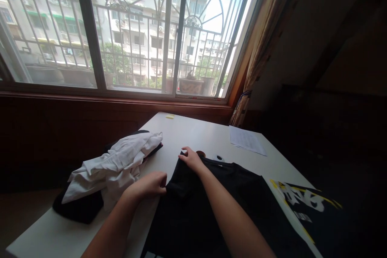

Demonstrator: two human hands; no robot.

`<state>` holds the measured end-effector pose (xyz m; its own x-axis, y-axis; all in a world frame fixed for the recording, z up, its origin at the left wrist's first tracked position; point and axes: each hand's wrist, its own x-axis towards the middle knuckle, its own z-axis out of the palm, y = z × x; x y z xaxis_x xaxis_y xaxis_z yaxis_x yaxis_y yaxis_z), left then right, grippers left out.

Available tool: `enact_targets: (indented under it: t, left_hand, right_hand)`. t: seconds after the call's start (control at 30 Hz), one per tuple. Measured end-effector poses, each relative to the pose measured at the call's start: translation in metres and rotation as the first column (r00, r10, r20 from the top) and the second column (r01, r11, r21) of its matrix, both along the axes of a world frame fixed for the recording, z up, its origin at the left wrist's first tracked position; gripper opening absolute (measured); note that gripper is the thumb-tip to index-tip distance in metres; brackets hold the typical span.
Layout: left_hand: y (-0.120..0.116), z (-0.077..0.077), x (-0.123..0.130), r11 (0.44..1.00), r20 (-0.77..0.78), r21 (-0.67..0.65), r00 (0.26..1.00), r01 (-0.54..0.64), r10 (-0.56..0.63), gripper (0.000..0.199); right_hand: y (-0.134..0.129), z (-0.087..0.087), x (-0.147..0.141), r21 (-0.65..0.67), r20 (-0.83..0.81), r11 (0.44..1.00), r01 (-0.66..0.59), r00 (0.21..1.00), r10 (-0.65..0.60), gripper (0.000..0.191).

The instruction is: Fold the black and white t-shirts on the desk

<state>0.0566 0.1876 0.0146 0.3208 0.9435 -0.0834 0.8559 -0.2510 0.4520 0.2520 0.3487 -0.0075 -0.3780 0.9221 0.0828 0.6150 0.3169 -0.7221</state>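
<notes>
A person works at a white surface (193, 131) by a bright window (133, 32), both hands on a black garment (187, 221) laid out across the near middle. The left hand (155, 183) has its fingers curled in and thumb pressed close, pinching the garment's left edge. The right hand (191, 158) reaches farther across — its forearm passing over the dark fabric — and nips the far left corner between thumb and fingers. The cloth between the two hands shows soft creases, and a patch of pale print peeks out at the near end.

To the left lies a rumpled heap of white cloth (111, 165), with black cloth (83, 205) showing from underneath. Just beyond the garment's far edge sit a brown round object (200, 153) and a pale round one with a dark centre (218, 157), both too small to identify. Printed papers (246, 141) rest toward the far right, and a small yellow slip (169, 117) lies by the far edge. On the right, a dark item with white and yellow print (308, 205) fades into shadow. Beyond the glass — ornate bars, planters and pale apartment blocks; a patterned curtain (256, 48) hangs gathered at right.
</notes>
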Motion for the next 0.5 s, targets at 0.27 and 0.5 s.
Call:
enact_targets:
  t: [0.27,0.5]
  left_hand:
    - [-0.005,0.006,0.000,0.997,-0.059,-0.041,0.996,-0.062,0.059,0.002]
    - [-0.013,0.018,0.004,0.996,-0.086,0.003,0.992,-0.095,0.094,0.015]
  right_hand:
    - [0.012,-0.006,-0.026,-0.025,-0.002,0.997,0.068,0.998,-0.068,0.030]
    - [0.008,-0.008,-0.035,-0.009,0.021,0.997,0.071,0.997,-0.071,0.029]
